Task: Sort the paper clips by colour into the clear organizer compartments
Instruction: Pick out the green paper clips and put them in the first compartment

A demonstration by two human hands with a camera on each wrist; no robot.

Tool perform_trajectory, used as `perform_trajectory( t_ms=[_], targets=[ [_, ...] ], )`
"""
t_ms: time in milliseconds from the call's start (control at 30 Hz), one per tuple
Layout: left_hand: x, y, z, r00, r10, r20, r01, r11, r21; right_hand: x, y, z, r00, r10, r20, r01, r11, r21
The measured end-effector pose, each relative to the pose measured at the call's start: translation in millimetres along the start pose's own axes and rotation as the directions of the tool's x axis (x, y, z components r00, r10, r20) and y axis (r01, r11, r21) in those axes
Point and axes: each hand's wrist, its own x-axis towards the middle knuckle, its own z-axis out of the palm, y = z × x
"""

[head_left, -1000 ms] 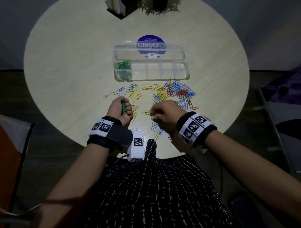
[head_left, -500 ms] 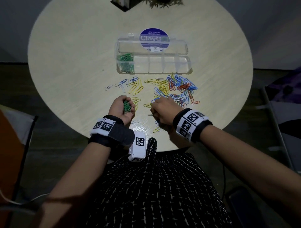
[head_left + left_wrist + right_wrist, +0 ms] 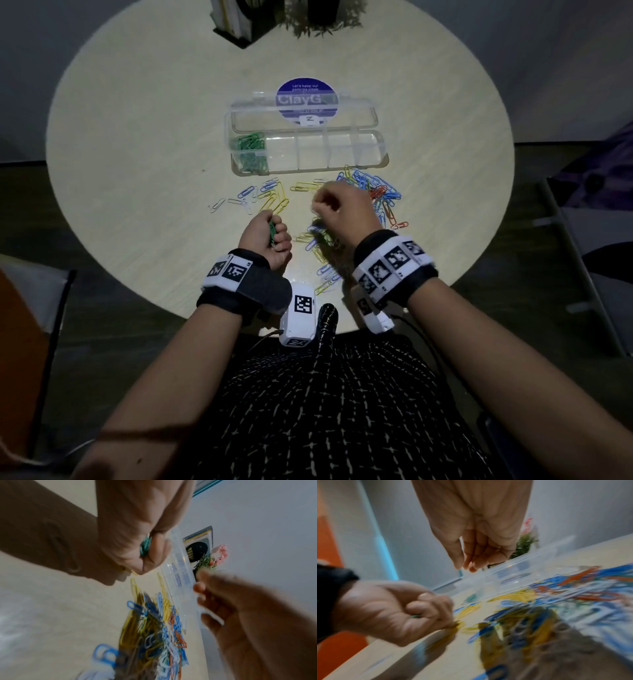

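The clear organizer (image 3: 384, 150) lies open mid-table, with green clips (image 3: 250, 150) in its leftmost compartment and the other compartments bare. Loose paper clips (image 3: 380, 195) in blue, yellow, orange and white are scattered in front of it and down to the near edge. My left hand (image 3: 274, 230) rests on the table as a fist around a bunch of green clips (image 3: 145, 546). My right hand (image 3: 320, 207) hovers blurred above the pile, fingertips (image 3: 467, 566) pressed together on what looks like one small green clip (image 3: 460, 572).
A round blue sticker (image 3: 306, 89) shows under the organizer lid. A black holder with booklets (image 3: 236, 24) and a potted plant (image 3: 322, 17) stand at the table's far edge. An orange chair (image 3: 20, 342) is at the left, beside the near table edge (image 3: 239, 325).
My right hand has lifted off the near clips and moved forward, above the pile. The left fist has stayed in place with its green clips.
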Motion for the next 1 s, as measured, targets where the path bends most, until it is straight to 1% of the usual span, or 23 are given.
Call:
perform_trajectory(
  t_ms=[67, 100, 133, 167, 200, 233, 267, 300, 333, 367, 400, 433, 500, 567, 633, 733, 800, 833, 867, 933, 967, 1000],
  targets=[
    [-2, 14, 13, 0.994, 0.109, -0.001, -0.109, 0.993, 0.037, 10, 22, -16, 0.986, 0.132, -0.106, -0.131, 0.991, 0.018],
    [-3, 24, 23, 0.982, 0.188, -0.008, -0.187, 0.980, 0.072, 15, 34, -24, 0.971, 0.188, -0.147, -0.189, 0.982, 0.003],
    [-1, 37, 34, 0.958, 0.285, -0.033, -0.278, 0.952, 0.127, 18, 46, -30, 0.954, 0.237, -0.181, -0.246, 0.969, -0.026],
    [2, 52, 45, 0.920, 0.386, -0.070, -0.366, 0.908, 0.205, 20, 57, -35, 0.938, 0.277, -0.211, -0.294, 0.954, -0.057],
    [6, 69, 56, 0.865, 0.489, -0.109, -0.438, 0.844, 0.310, 21, 66, -38, 0.923, 0.307, -0.232, -0.334, 0.939, -0.084],
    [10, 86, 65, 0.796, 0.591, -0.133, -0.488, 0.756, 0.437, 22, 74, -40, 0.913, 0.327, -0.244, -0.360, 0.927, -0.106],
    [15, 101, 72, 0.723, 0.678, -0.134, -0.505, 0.650, 0.568, 22, 81, -41, 0.906, 0.344, -0.247, -0.382, 0.916, -0.126],
    [21, 113, 77, 0.655, 0.747, -0.115, -0.484, 0.531, 0.696, 21, 86, -42, 0.900, 0.360, -0.246, -0.401, 0.905, -0.141],
    [26, 122, 81, 0.597, 0.799, -0.074, -0.435, 0.399, 0.807, 20, 89, -41, 0.895, 0.376, -0.241, -0.417, 0.897, -0.149],
    [32, 127, 84, 0.559, 0.829, -0.014, -0.377, 0.269, 0.886, 19, 92, -41, 0.892, 0.386, -0.235, -0.425, 0.892, -0.151],
    [37, 128, 85, 0.551, 0.833, 0.047, -0.322, 0.160, 0.933, 17, 94, -40, 0.890, 0.394, -0.231, -0.432, 0.890, -0.145],
    [41, 127, 86, 0.562, 0.823, 0.082, -0.261, 0.082, 0.962, 16, 96, -40, 0.886, 0.402, -0.229, -0.439, 0.888, -0.137],
    [52, 120, 81, 0.587, 0.802, 0.112, -0.152, -0.026, 0.988, 12, 97, -40, 0.880, 0.420, -0.223, -0.451, 0.885, -0.115],
    [61, 113, 76, 0.592, 0.797, 0.118, -0.079, -0.088, 0.993, 10, 98, -38, 0.873, 0.441, -0.210, -0.468, 0.878, -0.102],
    [65, 111, 74, 0.590, 0.799, 0.116, -0.044, -0.112, 0.993, 10, 99, -35, 0.868, 0.456, -0.196, -0.481, 0.870, -0.106],
    [65, 111, 73, 0.586, 0.803, 0.111, -0.034, -0.113, 0.993, 13, 98, -32, 0.855, 0.489, -0.173, -0.510, 0.854, -0.106],
    [62, 111, 74, 0.566, 0.816, 0.116, -0.063, -0.098, 0.993, 16, 96, -32, 0.851, 0.504, -0.151, -0.521, 0.846, -0.114],
    [59, 111, 74, 0.544, 0.828, 0.135, -0.092, -0.100, 0.991, 17, 95, -33, 0.853, 0.505, -0.136, -0.520, 0.846, -0.118],
    [56, 110, 75, 0.512, 0.842, 0.171, -0.131, -0.120, 0.984, 17, 95, -34, 0.855, 0.504, -0.125, -0.517, 0.847, -0.120],
    [47, 103, 80, 0.425, 0.856, 0.296, -0.245, -0.206, 0.947, 17, 93, -37, 0.857, 0.504, -0.111, -0.514, 0.850, -0.115],
    [41, 97, 85, 0.376, 0.850, 0.368, -0.317, -0.256, 0.913, 16, 93, -38, 0.858, 0.501, -0.111, -0.511, 0.854, -0.098],
    [36, 88, 89, 0.340, 0.834, 0.435, -0.391, -0.296, 0.872, 15, 94, -39, 0.857, 0.503, -0.113, -0.512, 0.856, -0.071]
  ],
)
